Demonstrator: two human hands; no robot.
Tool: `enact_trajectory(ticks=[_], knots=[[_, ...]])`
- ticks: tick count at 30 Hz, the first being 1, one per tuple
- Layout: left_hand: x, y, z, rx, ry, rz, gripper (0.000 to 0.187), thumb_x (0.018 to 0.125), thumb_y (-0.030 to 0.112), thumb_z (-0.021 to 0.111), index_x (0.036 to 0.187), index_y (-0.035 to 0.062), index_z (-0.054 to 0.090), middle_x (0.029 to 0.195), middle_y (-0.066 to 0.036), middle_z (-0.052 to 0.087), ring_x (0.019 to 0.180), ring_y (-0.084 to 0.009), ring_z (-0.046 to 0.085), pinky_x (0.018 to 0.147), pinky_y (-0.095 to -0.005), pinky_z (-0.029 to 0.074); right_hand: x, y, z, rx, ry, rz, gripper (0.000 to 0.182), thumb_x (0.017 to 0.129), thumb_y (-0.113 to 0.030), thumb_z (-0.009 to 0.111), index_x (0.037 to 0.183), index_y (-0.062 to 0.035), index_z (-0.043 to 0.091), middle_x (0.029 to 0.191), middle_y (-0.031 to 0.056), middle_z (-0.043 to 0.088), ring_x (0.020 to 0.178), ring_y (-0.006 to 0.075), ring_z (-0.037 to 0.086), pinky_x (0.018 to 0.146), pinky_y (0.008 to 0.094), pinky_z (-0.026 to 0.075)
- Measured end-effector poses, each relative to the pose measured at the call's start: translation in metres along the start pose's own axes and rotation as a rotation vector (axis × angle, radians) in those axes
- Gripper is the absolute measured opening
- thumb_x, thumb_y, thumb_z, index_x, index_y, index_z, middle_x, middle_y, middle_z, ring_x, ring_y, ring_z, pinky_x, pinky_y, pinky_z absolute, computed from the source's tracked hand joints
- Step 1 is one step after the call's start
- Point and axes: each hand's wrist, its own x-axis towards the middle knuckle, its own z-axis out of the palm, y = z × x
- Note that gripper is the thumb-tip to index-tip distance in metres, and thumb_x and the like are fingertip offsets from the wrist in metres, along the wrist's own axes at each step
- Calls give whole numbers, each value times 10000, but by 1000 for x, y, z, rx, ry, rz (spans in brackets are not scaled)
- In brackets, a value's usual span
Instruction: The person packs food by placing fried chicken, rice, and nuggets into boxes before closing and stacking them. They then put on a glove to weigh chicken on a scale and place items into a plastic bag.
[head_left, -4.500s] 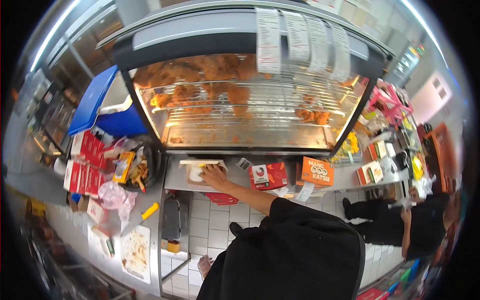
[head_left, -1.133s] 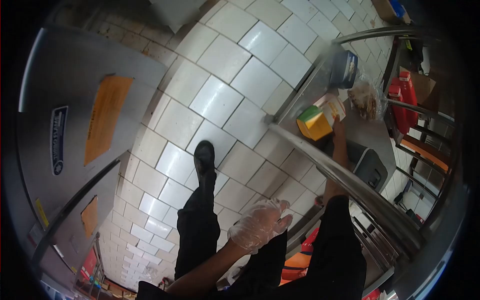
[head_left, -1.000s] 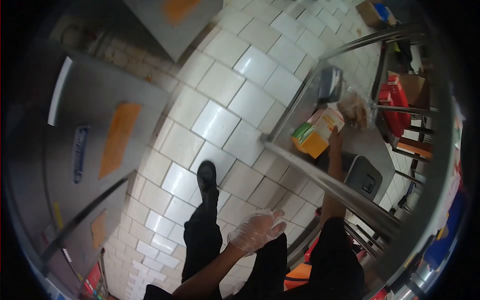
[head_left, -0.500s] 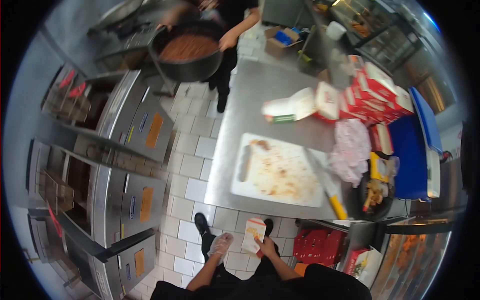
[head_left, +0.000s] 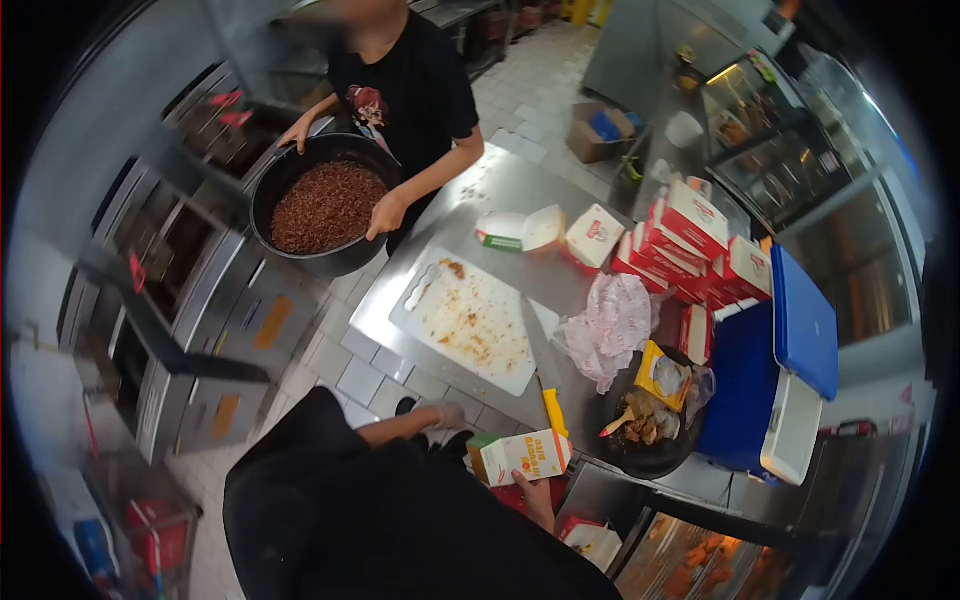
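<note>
My right hand point(head_left: 538, 497) is wrapped around a white, yellow and orange printed food carton point(head_left: 530, 457), its open end towards my left. The carton is just off the near edge of the steel table point(head_left: 372, 318). My left hand point(head_left: 449, 414), in a clear plastic glove, is to the left of the carton and apart from it; its fingers are too indistinct to read. Beyond my hands, a stained white cutting board point(head_left: 470, 325) lies on the table. A large knife with a yellow handle point(head_left: 555, 410) rests along the board's right side.
Across the table's left corner, a person in a black T-shirt point(head_left: 410, 85) holds a big pot point(head_left: 335, 262) of reddish-brown food. Red-and-white boxes point(head_left: 690, 225), crumpled paper point(head_left: 605, 325), a black pan point(head_left: 655, 455) and a blue cooler point(head_left: 745, 385) crowd the right. Fryers point(head_left: 215, 320) line the left.
My view has turned towards the person with the pot, who now stands closer to the table. The carton in my right hand has tilted onto its side and come nearer the table edge.
</note>
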Motion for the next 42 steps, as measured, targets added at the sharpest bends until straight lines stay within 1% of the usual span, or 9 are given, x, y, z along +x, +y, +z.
enact_trajectory(ticks=[4,11,17,19,23,25,33,39,42], knots=[[122,-56,68,282,0,389,405,886,363,566,1058,23,705,1070,-129,701,942,-316,652,756,-446,535,3,-52,11,-32,-77,-88,396,869,-77,708,1216,28,548,1131,113,650,1016,182,631,916,324,480],[10,-27,18,-169,185,-135,431,913,343,498,1145,22,668,1178,-139,656,1105,-328,608,873,-488,507,24,-125,40,102,-157,-89,449,910,-21,628,1319,17,448,1208,115,599,1055,213,619,913,360,494],[87,-159,185,981,546,-41,249,887,100,468,961,33,696,985,-158,684,890,-343,663,813,-414,552,58,-164,54,62,-311,-195,488,909,20,594,1355,19,398,1296,117,534,1150,230,568,964,386,474],[-10,-108,126,329,580,46,270,722,140,655,971,41,689,885,-160,688,796,-288,685,713,-406,564,63,-180,69,72,-338,-159,495,905,27,595,1357,19,395,1303,115,526,1150,229,566,968,389,470],[-64,-113,142,-134,499,-205,205,774,126,653,964,50,672,782,-95,664,669,-238,669,597,-396,551,69,-202,108,-49,-317,-377,531,865,-11,690,1331,19,437,1238,117,562,1061,215,601,863,342,521],[-109,-98,132,-1826,909,-449,140,875,148,596,963,59,658,755,-78,657,599,-202,641,532,-363,520,88,-209,127,-152,-339,-441,529,849,-43,724,1306,27,465,1208,120,585,1049,202,607,841,330,532],[-215,-130,143,-1812,1502,-353,280,960,279,586,1112,44,593,885,-69,680,702,-141,632,560,-247,477,113,-223,228,-183,-294,-449,454,891,-113,698,1276,14,492,1202,116,598,1032,184,624,752,349,569],[-340,-156,65,-1609,1336,-546,382,912,320,639,1168,39,598,964,-67,687,722,-139,637,634,-270,493,120,-158,354,-141,-496,-393,350,910,-142,680,1219,-24,567,1125,67,640,950,137,641,720,305,560],[-377,-176,24,-1103,1325,-501,500,845,387,688,1232,88,588,1194,-145,615,887,-253,645,830,-373,509,139,-116,417,-355,-351,-443,195,908,-197,698,896,-4,672,818,19,645,726,106,600,606,245,484]])
